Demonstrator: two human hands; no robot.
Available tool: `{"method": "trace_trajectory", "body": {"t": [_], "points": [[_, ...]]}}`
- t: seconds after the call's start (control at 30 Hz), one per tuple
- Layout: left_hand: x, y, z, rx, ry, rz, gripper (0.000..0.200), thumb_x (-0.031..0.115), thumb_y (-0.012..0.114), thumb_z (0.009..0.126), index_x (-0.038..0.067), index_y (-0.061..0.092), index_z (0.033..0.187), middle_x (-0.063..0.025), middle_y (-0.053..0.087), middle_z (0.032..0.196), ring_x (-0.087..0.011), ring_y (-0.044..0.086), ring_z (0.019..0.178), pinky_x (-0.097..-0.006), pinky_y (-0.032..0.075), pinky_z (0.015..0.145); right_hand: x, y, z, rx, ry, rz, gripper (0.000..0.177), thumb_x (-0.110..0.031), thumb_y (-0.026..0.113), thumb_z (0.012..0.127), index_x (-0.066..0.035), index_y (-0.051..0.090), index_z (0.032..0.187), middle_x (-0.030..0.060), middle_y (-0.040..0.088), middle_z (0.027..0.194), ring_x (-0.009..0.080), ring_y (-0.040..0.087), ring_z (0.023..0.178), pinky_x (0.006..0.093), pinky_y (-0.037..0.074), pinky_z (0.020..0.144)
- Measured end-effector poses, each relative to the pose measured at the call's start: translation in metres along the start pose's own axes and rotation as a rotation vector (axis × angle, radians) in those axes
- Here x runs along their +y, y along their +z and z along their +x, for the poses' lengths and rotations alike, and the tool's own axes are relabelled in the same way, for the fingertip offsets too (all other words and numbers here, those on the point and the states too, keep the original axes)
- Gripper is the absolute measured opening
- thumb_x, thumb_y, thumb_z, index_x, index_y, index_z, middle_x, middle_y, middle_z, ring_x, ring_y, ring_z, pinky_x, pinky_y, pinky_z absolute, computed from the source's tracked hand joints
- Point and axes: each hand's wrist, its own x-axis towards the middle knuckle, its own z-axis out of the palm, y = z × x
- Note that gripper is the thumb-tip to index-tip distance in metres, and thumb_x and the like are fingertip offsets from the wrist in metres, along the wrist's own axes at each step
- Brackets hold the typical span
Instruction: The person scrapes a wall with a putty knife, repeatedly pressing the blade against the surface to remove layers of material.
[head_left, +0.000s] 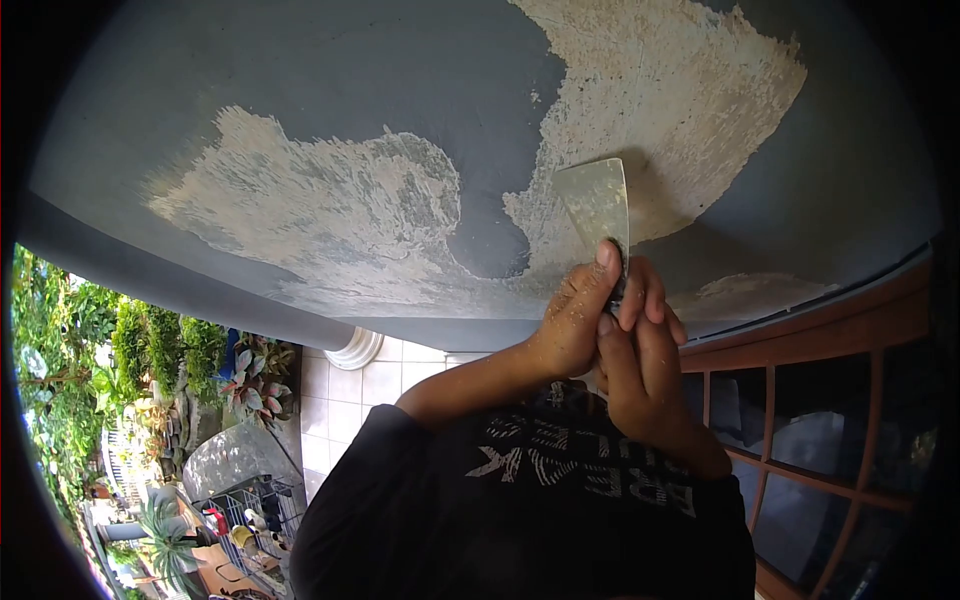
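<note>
A broad metal putty knife (598, 203) has its blade edge against, or very close to, a large bare patch (660, 90) on a grey painted surface (330, 70). My left hand (575, 315) is closed at the handle, its thumb pressed near the base of the blade. Pale flecks dot that hand and wrist. Just beside it, my right hand (640, 365) has its fingers curled around the lower handle. Most of the handle is hidden by the hands. Dust specks lie on the blade.
Another rough, stripped patch (330, 200) spreads to the left. At lower right are brown-framed window panes (820, 430). A white column base (355, 350) stands on pale floor tiles (345, 390). Plants (150, 345) and a wire basket (265, 515) with items appear at lower left.
</note>
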Motion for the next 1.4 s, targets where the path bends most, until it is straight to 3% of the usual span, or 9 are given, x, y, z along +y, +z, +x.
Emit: {"method": "trace_trajectory", "body": {"t": [0.3, 0.4, 0.5, 0.67, 0.8, 1.07, 1.23, 1.3, 1.4], "points": [[-0.001, 0.0, 0.001, 0.004, 0.027, 0.012, 0.06, 0.049, 0.019, 0.1, 0.005, 0.039, 0.064, -0.0104, 0.05, 0.079, -0.0268, 0.065, 0.077, -0.0325, 0.053, 0.07, 0.0, 0.0, 0.003, 0.02, -0.12, -0.144, 0.015, -0.006, 0.05, 0.092, 0.004, 0.046, 0.103, 0.0195, 0.052, 0.096, 0.0258, 0.057, 0.088, 0.0371, 0.045, 0.076], [0.007, -0.012, 0.007, 0.145, 0.092, -0.064, 0.06, 0.048, 0.019, 0.1, 0.005, 0.039, 0.064, -0.0104, 0.051, 0.079, -0.0273, 0.065, 0.077, -0.0315, 0.053, 0.069, 0.004, 0.003, 0.013, -0.013, -0.094, -0.132, 0.016, -0.007, 0.051, 0.092, 0.003, 0.047, 0.103, 0.018, 0.053, 0.092, 0.0261, 0.058, 0.083, 0.0374, 0.046, 0.071], [0.01, -0.009, 0.003, 0.048, 0.089, -0.022, 0.061, 0.049, 0.021, 0.1, 0.005, 0.04, 0.063, -0.0104, 0.051, 0.078, -0.0279, 0.065, 0.077, -0.0331, 0.053, 0.071, 0.001, 0.006, 0.012, 0.019, -0.216, -0.15, 0.016, -0.009, 0.051, 0.093, 0.003, 0.048, 0.104, 0.014, 0.053, 0.091, 0.0241, 0.06, 0.084, 0.0362, 0.048, 0.072], [0.008, -0.006, 0.0, 0.013, -0.006, -0.045, 0.062, 0.049, 0.021, 0.1, 0.004, 0.041, 0.063, -0.011, 0.051, 0.078, -0.0285, 0.065, 0.078, -0.0334, 0.053, 0.072, 0.006, 0.012, -0.002, -0.011, 0.286, -0.037, 0.018, -0.007, 0.048, 0.094, 0.003, 0.045, 0.108, 0.0155, 0.05, 0.101, 0.0246, 0.058, 0.097, 0.0356, 0.046, 0.083], [0.005, -0.008, 0.002, 0.063, -0.007, 0.038, 0.062, 0.05, 0.021, 0.1, 0.005, 0.041, 0.063, -0.011, 0.051, 0.078, -0.0273, 0.065, 0.078, -0.033, 0.054, 0.071, 0.006, 0.005, 0.0, 0.008, -0.122, -0.263, 0.013, -0.006, 0.049, 0.093, 0.003, 0.047, 0.101, 0.0162, 0.053, 0.095, 0.0227, 0.058, 0.085, 0.0332, 0.046, 0.075], [0.009, -0.005, -0.009, 0.141, -0.077, 0.031, 0.06, 0.048, 0.023, 0.1, 0.005, 0.041, 0.063, -0.0095, 0.053, 0.078, -0.0262, 0.066, 0.079, -0.0316, 0.054, 0.07, 0.012, 0.012, -0.012, -0.032, 0.259, 0.201, 0.01, -0.003, 0.048, 0.093, 0.004, 0.047, 0.1, 0.0133, 0.053, 0.086, 0.0134, 0.055, 0.073, 0.0275, 0.044, 0.058], [0.007, -0.012, -0.001, 0.146, -0.101, 0.079, 0.059, 0.047, 0.022, 0.1, 0.005, 0.04, 0.063, -0.0104, 0.051, 0.079, -0.0283, 0.066, 0.08, -0.0342, 0.054, 0.072, 0.015, 0.012, -0.003, -0.034, 0.128, 0.056, 0.01, -0.004, 0.045, 0.094, 0.004, 0.047, 0.099, 0.01, 0.051, 0.082, 0.008, 0.051, 0.064, 0.0236, 0.04, 0.05], [0.005, -0.007, -0.004, 0.15, -0.056, 0.107, 0.058, 0.047, 0.022, 0.1, 0.006, 0.038, 0.062, -0.0103, 0.05, 0.08, -0.0289, 0.065, 0.08, -0.0355, 0.054, 0.072, 0.01, 0.004, 0.0, -0.063, 0.323, 0.367, 0.011, -0.003, 0.045, 0.094, 0.005, 0.048, 0.101, 0.0105, 0.051, 0.084, 0.0072, 0.051, 0.064, 0.0228, 0.039, 0.05], [0.011, 0.001, -0.006, 0.184, -0.072, 0.128, 0.058, 0.047, 0.022, 0.1, 0.006, 0.037, 0.062, -0.0103, 0.049, 0.079, -0.0291, 0.065, 0.08, -0.0367, 0.054, 0.073, 0.012, 0.006, -0.005, -0.042, -0.154, -0.149, 0.015, -0.003, 0.045, 0.093, 0.006, 0.048, 0.105, 0.0131, 0.051, 0.089, 0.0085, 0.052, 0.067, 0.0233, 0.041, 0.052]]}}
